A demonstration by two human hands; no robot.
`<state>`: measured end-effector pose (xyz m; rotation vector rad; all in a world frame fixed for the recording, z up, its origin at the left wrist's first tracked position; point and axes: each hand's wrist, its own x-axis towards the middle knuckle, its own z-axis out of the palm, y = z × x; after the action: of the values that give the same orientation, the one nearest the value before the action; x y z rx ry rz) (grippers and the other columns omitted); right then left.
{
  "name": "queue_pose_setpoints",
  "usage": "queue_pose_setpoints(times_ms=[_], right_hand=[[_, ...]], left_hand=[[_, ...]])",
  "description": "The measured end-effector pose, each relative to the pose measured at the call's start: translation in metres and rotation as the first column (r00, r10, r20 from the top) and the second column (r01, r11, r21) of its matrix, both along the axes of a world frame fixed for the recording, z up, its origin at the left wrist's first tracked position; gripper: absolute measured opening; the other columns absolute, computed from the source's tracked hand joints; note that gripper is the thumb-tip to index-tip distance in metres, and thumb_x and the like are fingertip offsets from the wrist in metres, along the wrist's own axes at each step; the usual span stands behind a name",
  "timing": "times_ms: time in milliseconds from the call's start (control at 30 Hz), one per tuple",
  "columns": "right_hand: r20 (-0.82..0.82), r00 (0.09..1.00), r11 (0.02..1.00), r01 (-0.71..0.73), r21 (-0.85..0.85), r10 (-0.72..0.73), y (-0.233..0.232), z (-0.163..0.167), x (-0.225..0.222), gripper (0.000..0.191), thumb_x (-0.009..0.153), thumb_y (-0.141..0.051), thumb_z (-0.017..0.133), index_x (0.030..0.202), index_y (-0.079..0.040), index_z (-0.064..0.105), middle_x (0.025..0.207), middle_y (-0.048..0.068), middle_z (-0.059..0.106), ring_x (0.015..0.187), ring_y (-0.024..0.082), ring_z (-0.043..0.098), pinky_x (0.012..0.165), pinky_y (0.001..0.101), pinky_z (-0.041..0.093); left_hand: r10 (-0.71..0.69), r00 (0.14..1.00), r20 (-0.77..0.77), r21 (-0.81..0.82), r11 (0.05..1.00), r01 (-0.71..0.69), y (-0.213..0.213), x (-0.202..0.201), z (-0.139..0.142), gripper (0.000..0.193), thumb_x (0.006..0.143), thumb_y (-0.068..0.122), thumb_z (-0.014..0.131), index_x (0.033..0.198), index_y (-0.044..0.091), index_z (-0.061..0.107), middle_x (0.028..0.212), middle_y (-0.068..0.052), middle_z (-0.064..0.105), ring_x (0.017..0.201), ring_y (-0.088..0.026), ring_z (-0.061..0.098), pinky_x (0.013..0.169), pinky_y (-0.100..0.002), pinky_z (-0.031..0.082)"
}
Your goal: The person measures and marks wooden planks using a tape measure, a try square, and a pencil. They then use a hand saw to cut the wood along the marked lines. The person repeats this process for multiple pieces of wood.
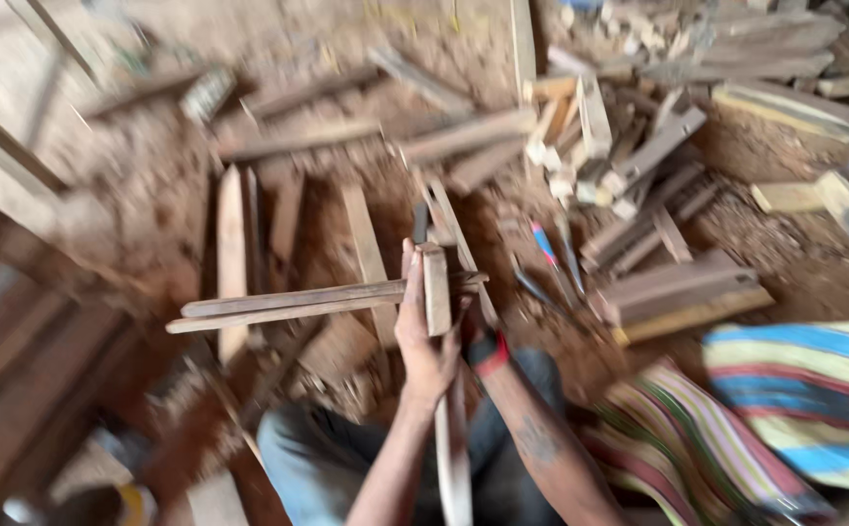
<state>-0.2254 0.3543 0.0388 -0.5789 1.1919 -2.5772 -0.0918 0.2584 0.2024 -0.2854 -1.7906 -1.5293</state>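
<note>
My left hand (422, 343) grips an upright wooden slat (436, 292) that runs down between my knees. Two long thin slats (288, 304) cross it and stick out to the left, forming a rough wooden frame. My right hand (478, 341), with a red band at the wrist, holds the same frame from the right side of the joint. Its fingers are mostly hidden behind the upright slat. The picture is motion-blurred.
The floor is covered in sawdust and loose wood offcuts (590, 136). Hand tools with blue and red handles (546, 245) lie just right of the frame. A striped cloth (804, 399) lies at the right, dark planks (15, 370) at the left, and boards (682, 297) beyond the tools.
</note>
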Motion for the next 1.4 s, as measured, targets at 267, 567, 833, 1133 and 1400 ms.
queue_pose_setpoints(times_ms=[267, 567, 833, 1133, 1400], right_hand=[[0.087, 0.996, 0.999, -0.010, -0.039, 0.013, -0.008, -0.017, 0.002, 0.059, 0.108, -0.049, 0.047, 0.136, 0.001, 0.061, 0.118, 0.008, 0.071, 0.099, 0.017, 0.067, 0.084, 0.0308, 0.056], [0.042, 0.998, 0.997, 0.037, 0.062, -0.040, -0.019, -0.002, -0.004, 0.064, 0.108, -0.055, 0.044, 0.133, 0.001, 0.063, 0.107, 0.009, 0.073, 0.088, 0.015, 0.069, 0.076, 0.0282, 0.055], [0.413, 0.910, 0.985, -0.026, 0.169, -0.046, 0.008, -0.082, 0.160, 0.069, 0.108, -0.059, 0.046, 0.137, 0.001, 0.065, 0.114, 0.004, 0.072, 0.096, 0.009, 0.066, 0.087, 0.0245, 0.054], [0.417, 0.791, 0.856, 0.247, 0.453, -0.449, 0.016, -0.117, 0.199, 0.049, 0.101, -0.046, 0.056, 0.126, -0.005, 0.066, 0.117, 0.001, 0.070, 0.111, 0.013, 0.061, 0.099, 0.0332, 0.047], [-0.036, 0.658, 0.564, 0.672, 0.480, -0.752, 0.155, -0.108, 0.130, 0.052, 0.102, -0.050, 0.065, 0.117, 0.000, 0.063, 0.103, 0.007, 0.068, 0.094, 0.015, 0.067, 0.082, 0.0318, 0.057]], left_hand=[[-0.071, 0.997, -0.038, 0.087, 0.993, 0.075, 0.000, 0.034, 0.015, 0.070, 0.096, -0.007, 0.044, 0.164, 0.001, 0.027, 0.167, -0.023, 0.040, 0.156, -0.033, 0.043, 0.131, -0.042, 0.034], [0.073, 0.948, 0.310, 0.250, 0.956, -0.155, -0.030, -0.075, 0.037, 0.027, 0.098, 0.014, 0.074, 0.120, -0.001, 0.067, 0.105, -0.024, 0.065, 0.088, -0.034, 0.059, 0.078, -0.044, 0.053], [0.128, 0.510, 0.851, 0.099, 0.913, -0.395, -0.092, 0.003, -0.190, 0.042, 0.115, 0.025, 0.066, 0.127, -0.015, 0.069, 0.106, -0.042, 0.070, 0.079, -0.031, 0.061, 0.071, -0.041, 0.049], [-0.102, 0.863, 0.494, 0.315, 0.947, -0.069, -0.102, 0.024, -0.314, 0.077, 0.100, 0.010, 0.075, 0.165, -0.003, 0.037, 0.134, -0.025, 0.061, 0.106, -0.025, 0.066, 0.086, -0.034, 0.056], [-0.056, 0.865, 0.499, 0.245, 0.966, -0.078, -0.111, 0.034, -0.322, 0.049, 0.110, 0.015, 0.073, 0.146, -0.011, 0.052, 0.117, -0.027, 0.069, 0.094, -0.026, 0.073, 0.083, -0.036, 0.062]])
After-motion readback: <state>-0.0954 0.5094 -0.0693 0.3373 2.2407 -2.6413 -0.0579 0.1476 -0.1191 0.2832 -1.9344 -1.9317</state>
